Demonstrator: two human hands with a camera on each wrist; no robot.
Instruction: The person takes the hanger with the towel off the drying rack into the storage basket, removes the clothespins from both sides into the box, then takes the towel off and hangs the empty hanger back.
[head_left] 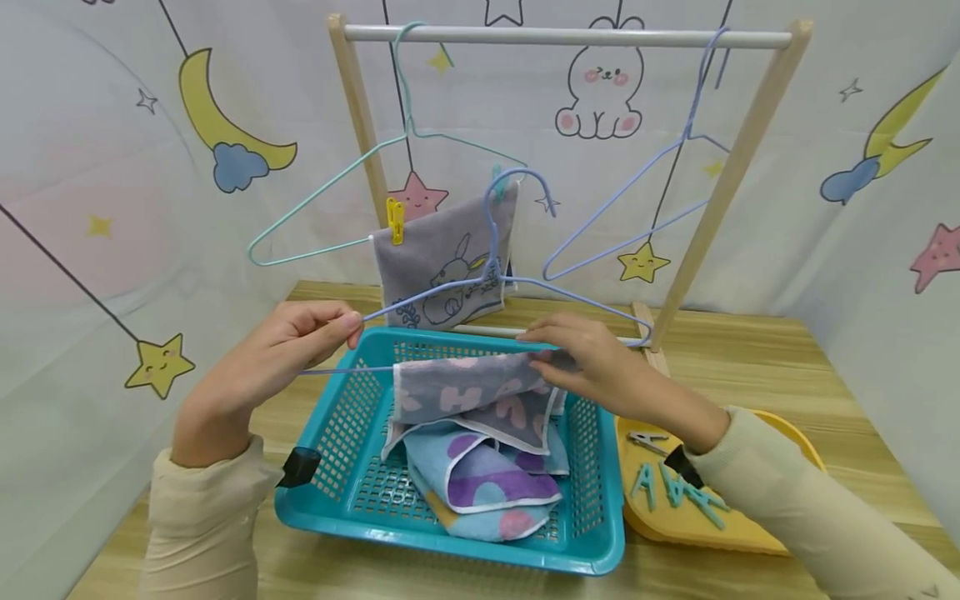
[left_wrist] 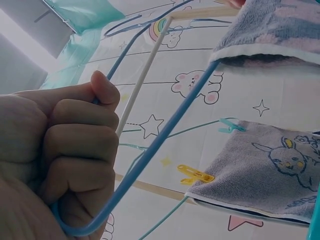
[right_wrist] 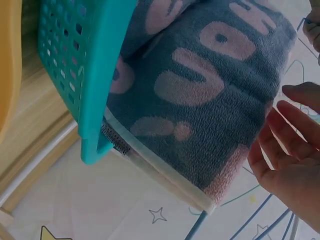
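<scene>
A periwinkle-blue hanger (head_left: 442,287) is held up over the basket, its hook free. My left hand (head_left: 288,346) grips the hanger's left end; in the left wrist view the fingers (left_wrist: 82,147) are curled round the wire. Over the hanger's lower bar hangs a grey towel (head_left: 442,400) with pink letters. At the towel's right upper part is my right hand (head_left: 592,362). The right wrist view shows that hand's fingers (right_wrist: 292,145) loosely extended, touching the towel's folded edge. Part of the towel is hidden by the right hand.
Below is a teal basket (head_left: 367,525) holding a blue and purple towel (head_left: 495,479). To its right stands a yellow tray (head_left: 795,429) with several clothespins (head_left: 675,487). Behind, a rack (head_left: 570,36) carries a green hanger (head_left: 315,196) with a pinned rabbit towel (head_left: 450,267) and another blue hanger (head_left: 622,200).
</scene>
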